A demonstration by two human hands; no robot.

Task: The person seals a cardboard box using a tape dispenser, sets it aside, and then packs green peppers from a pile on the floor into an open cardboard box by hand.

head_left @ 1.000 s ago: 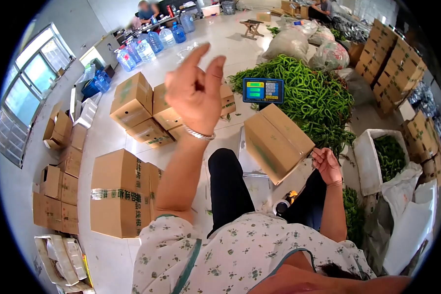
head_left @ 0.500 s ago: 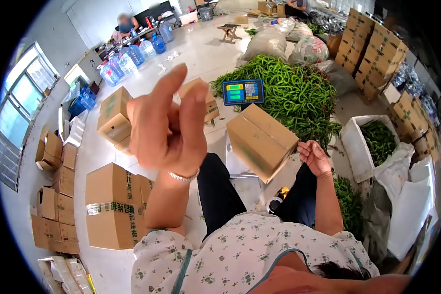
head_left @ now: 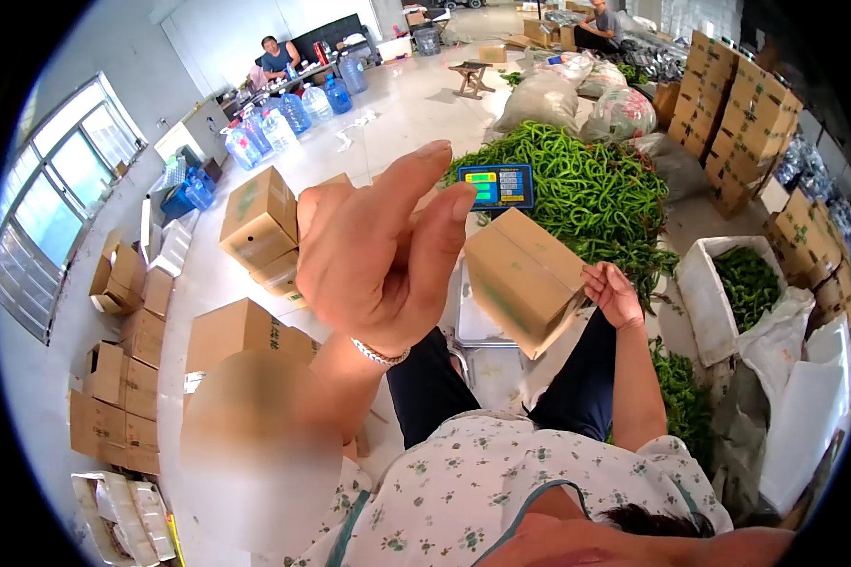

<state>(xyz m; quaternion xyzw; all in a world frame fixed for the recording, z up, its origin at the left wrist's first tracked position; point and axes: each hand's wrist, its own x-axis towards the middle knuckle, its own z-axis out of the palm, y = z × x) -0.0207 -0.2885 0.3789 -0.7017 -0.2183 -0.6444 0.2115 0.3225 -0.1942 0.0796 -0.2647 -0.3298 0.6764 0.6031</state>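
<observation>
My left hand (head_left: pixel 378 260) is raised close to the camera, a bracelet at its wrist. Its index finger and thumb stand apart, the other fingers are curled, and nothing shows between them. A closed cardboard box (head_left: pixel 525 274) sits tilted over the metal platform (head_left: pixel 477 321) of a scale. My right hand (head_left: pixel 615 294) grips the box's right edge with bent fingers. Just behind the box stands the scale's blue display (head_left: pixel 496 187), partly hidden by my left fingertips. Beyond it lies a large heap of green chili peppers (head_left: pixel 586 180).
Cardboard boxes (head_left: pixel 260 222) stand to the left, with more (head_left: pixel 123 387) along the wall. On the right is a white foam crate (head_left: pixel 714 321) of peppers. Water bottles (head_left: pixel 293 111) line the back left. Two people sit farther off. A blurred patch covers the lower left.
The view has shifted, so the room sits farther right in it. My left hand has also moved right, in front of the display's edge. My right hand stays at the box.
</observation>
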